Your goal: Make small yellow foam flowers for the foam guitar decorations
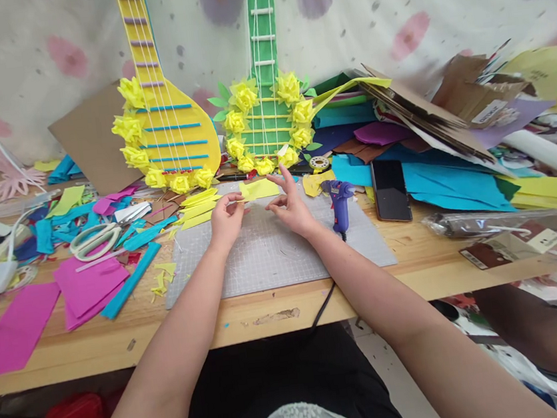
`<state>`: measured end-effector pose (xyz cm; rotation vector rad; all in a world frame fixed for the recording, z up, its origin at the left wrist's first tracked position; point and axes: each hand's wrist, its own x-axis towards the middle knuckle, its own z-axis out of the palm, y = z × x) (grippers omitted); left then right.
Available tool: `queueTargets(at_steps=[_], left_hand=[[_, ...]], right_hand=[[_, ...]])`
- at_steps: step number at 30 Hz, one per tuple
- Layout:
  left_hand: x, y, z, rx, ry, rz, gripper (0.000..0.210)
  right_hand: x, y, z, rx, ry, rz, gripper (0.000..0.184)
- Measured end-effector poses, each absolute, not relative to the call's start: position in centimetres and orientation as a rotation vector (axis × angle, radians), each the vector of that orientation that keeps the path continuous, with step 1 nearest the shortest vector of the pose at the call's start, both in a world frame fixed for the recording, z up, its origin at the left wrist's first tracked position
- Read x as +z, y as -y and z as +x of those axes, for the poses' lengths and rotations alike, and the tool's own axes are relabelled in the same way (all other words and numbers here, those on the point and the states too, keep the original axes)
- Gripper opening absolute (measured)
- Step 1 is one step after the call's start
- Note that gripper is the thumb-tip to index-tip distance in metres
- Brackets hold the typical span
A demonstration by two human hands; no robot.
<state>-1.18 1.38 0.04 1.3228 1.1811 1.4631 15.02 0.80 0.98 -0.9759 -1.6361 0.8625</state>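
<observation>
Your left hand (228, 220) is over the far part of the grey gridded cutting mat (268, 254), its fingers curled and its thumb and fingertips nearly together. A thin bit of yellow shows at those fingertips, but it is too small to tell whether you have hold of it. Your right hand (291, 207) is open just to the right, its fingers spread and one raised, with nothing visible in its grasp.

The flat yellow rectangular paper piece (259, 189) lies at the far edge of the mat, just beyond and between your hands. Left of it, near your left hand, is a fanned group of yellow paper strips (197, 211). The purple-blue glue gun (340, 207) is to the right of your right hand, and the black phone (391, 189) lies farther right on the light wooden table (251, 319).

On the far side stand the yellow pear-shaped stringed instrument model (186, 115), at left, and the green stringed instrument model (266, 126), right of it, both edged with yellow paper flowers. At left on the table are white-handled scissors (76, 249) and magenta sheets (18, 329).
</observation>
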Motion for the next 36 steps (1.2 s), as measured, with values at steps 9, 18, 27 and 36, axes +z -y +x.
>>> queueTargets(at_steps=[9,18,27,36], left_hand=[[-0.7,-2.1,-2.1,1.461,-1.25,1.729,0.019],[-0.1,-1.9,-1.8,1.425,-1.217,1.756,0.02],[-0.1,-0.8,-1.8,1.17,-1.631,2.11,0.023],[0.3,0.2,-1.8,0.878,-1.695,2.413,0.006]], right_hand=[[0.5,-0.9,14.9,0.616,1.795,-1.044,0.058],[0.4,-1.3,14.9,0.296,2.062,-1.161,0.027],[0.5,-1.0,14.5,0.147,2.27,-1.256,0.025],[-0.1,-1.4,15.2,0.428,2.218,-1.13,0.023]])
